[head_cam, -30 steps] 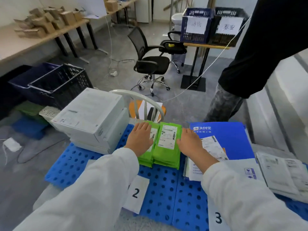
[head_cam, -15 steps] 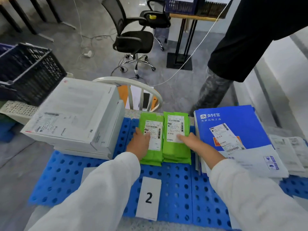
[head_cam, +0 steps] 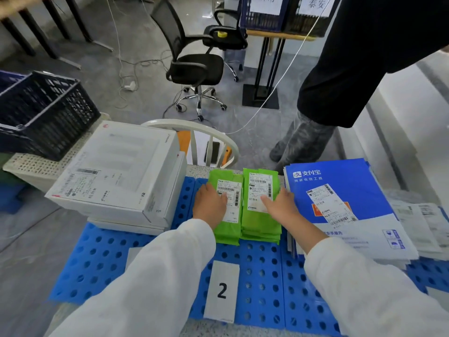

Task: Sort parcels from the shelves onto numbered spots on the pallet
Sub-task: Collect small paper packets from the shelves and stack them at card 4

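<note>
Green plastic mailer parcels [head_cam: 259, 227] lie in two touching stacks on the blue perforated pallet [head_cam: 262, 276], just beyond the white card numbered 2 [head_cam: 221, 290]. My left grip [head_cam: 210, 205] and right grip [head_cam: 279, 205] rest flat, clasping nothing, on the stacks' outer sides, I judge to square them there.

The blue perforated plastic pallet [head_cam: 262, 276] lies flat on the speckled grey worktop [head_cam: 196, 171]. A stack of flat white cardboard boxes [head_cam: 116, 176] rests on its left portion. At centre, two stacks of green plastic mailer parcels [head_cam: 260, 222] lie side by side, touching. Just beside them on the right lie a stack of blue-and-white envelopes [head_cam: 340, 181] and, further right, grey mailer bags [head_cam: 422, 224]. A white paper card marked "2" [head_cam: 221, 290] lies near the front edge.
</note>
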